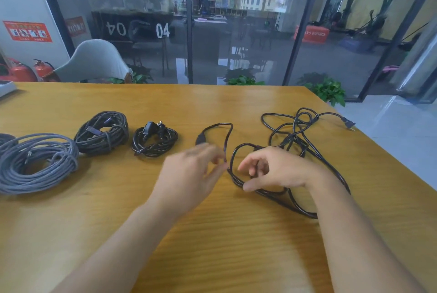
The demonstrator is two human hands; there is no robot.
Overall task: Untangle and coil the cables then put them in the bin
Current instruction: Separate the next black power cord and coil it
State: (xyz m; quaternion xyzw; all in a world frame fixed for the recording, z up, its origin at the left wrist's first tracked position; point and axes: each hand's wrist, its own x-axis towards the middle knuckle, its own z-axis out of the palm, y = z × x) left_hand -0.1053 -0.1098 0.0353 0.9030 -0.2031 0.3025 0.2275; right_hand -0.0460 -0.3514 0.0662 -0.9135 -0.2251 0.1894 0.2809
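Both forearms reach forward over the wooden counter (212, 245), wrists close together. The left hand (189, 174) is blurred, its fingers loosely spread beside a strand of the loose black cable (290, 141); whether it touches the strand I cannot tell. The right hand (272, 169) has fingers curled, thumb lying on a loop of that cable, which sprawls tangled toward the counter's right edge. Left of it lie three coiled cables: a small black coil (155, 141), a dark coil (102, 133) and a grey coil (37, 162).
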